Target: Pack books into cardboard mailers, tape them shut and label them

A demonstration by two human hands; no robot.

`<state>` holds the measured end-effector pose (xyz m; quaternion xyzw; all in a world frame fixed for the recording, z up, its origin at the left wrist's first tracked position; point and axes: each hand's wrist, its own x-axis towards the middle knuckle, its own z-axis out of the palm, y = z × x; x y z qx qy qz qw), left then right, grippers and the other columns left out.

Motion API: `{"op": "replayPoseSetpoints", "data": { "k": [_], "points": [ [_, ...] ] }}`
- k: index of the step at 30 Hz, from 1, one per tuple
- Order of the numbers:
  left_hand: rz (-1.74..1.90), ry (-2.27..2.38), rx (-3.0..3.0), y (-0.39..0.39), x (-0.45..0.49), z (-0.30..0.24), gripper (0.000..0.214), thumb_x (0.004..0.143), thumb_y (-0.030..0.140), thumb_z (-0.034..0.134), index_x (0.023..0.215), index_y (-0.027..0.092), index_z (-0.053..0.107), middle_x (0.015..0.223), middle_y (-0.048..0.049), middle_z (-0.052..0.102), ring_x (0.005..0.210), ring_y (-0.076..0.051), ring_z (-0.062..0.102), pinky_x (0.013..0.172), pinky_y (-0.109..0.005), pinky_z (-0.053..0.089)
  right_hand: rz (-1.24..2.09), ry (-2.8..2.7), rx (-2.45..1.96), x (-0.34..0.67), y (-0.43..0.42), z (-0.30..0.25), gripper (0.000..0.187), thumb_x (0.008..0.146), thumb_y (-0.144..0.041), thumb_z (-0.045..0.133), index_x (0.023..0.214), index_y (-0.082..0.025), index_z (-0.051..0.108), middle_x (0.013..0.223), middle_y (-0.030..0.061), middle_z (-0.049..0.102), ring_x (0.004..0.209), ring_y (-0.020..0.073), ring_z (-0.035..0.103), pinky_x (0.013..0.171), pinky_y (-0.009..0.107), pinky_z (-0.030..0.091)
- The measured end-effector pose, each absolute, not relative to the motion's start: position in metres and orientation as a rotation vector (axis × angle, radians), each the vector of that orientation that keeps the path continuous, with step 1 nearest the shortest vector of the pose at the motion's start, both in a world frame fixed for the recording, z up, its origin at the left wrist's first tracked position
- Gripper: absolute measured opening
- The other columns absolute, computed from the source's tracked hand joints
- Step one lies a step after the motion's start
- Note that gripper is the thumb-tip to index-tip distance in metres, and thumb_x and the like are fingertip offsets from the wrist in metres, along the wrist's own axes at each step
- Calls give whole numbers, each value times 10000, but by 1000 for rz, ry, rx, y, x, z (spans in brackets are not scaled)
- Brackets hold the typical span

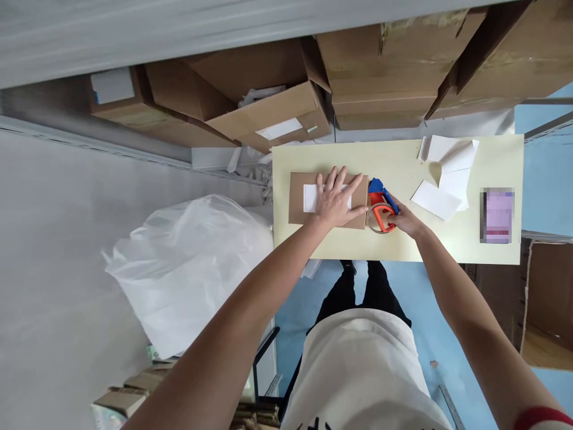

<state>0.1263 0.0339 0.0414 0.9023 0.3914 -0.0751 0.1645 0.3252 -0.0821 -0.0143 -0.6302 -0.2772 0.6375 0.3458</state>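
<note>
A small brown cardboard box (296,200) with a white label (310,198) lies on the pale yellow table (394,248). My left hand (333,200) rests flat on its top with fingers spread, covering part of the label. At the box's right end, my right hand (403,218) grips a tape dispenser (379,209) with an orange-red frame, blue parts and a roll of tape. The dispenser's blue head is right beside the box edge; whether it touches the cardboard I cannot tell.
White folded papers (447,179) and a blurred pinkish item (498,216) lie on the table's right side. Large cardboard boxes (380,77) line the shelf behind. A big white plastic bag (192,269) bulges at the left, and an open carton (550,298) stands at lower right.
</note>
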Motion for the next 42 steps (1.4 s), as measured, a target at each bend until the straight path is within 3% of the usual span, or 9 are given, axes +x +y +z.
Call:
{"op": "replayPoseSetpoints", "data": {
  "k": [6,11,17,20,22,26,30,37,42],
  "points": [
    [-221,1151,2553,33,123,40,882,793,697,542,1531,303,263,1614,-113,226,1473,-385,159,1156,-614,43,1676,-658,-1700,282,-163,-29,1012,600,-128,621,1536,-235,251,1206,64,654,994,244,636,916,402,507],
    [-219,1171,2544,30,128,45,882,808,679,533,1543,303,219,1609,-109,240,1472,-378,152,1157,-604,40,1655,-524,-1669,213,-215,-33,1026,605,-116,550,1548,-260,173,1194,47,663,884,193,644,903,388,518],
    [-252,1458,2360,35,119,51,863,856,676,419,1563,287,111,1548,-148,342,1402,-424,265,1076,-617,223,1464,-415,-1644,218,-161,-28,980,660,-176,531,1551,-237,128,1250,67,639,1014,215,633,895,398,537],
    [-280,1593,2275,34,99,50,936,838,697,422,1568,232,65,1493,-193,400,1358,-429,333,1036,-581,302,1393,-508,-1661,261,-111,-24,953,656,-190,573,1535,-229,207,1336,91,592,1076,239,613,910,419,529],
    [-270,1630,2286,35,90,50,960,820,708,448,1567,218,96,1538,-201,328,1398,-443,261,1059,-597,264,1504,-604,-1646,287,-80,-21,919,624,-161,606,1497,-209,325,1312,95,612,1089,250,610,943,424,510],
    [-215,1343,2444,48,96,51,859,819,688,491,1537,290,240,1624,-115,172,1473,-413,82,1127,-599,121,1693,-732,-1628,309,-43,-14,884,585,-101,585,1448,-215,429,1127,52,693,1010,251,632,945,443,499],
    [-138,1256,2471,60,109,49,793,836,672,483,1520,324,283,1569,-101,307,1437,-381,217,1150,-570,83,1689,-764,-1641,309,-41,-15,904,608,-125,633,1474,-224,392,1119,48,688,992,238,631,962,448,492],
    [-117,1290,2474,58,107,46,781,832,655,501,1515,329,305,1435,-112,450,1351,-370,330,1150,-554,112,1770,-788,-1778,282,-142,-24,972,616,-157,673,1515,-258,317,1164,57,676,1006,251,636,935,441,508],
    [-115,1288,2476,57,109,46,783,835,652,492,1521,334,288,1431,-111,455,1356,-372,310,1151,-552,90,1734,-711,-1787,226,-230,-24,1007,610,-121,550,1543,-284,207,1036,27,698,800,196,639,784,372,532]
  ]
}}
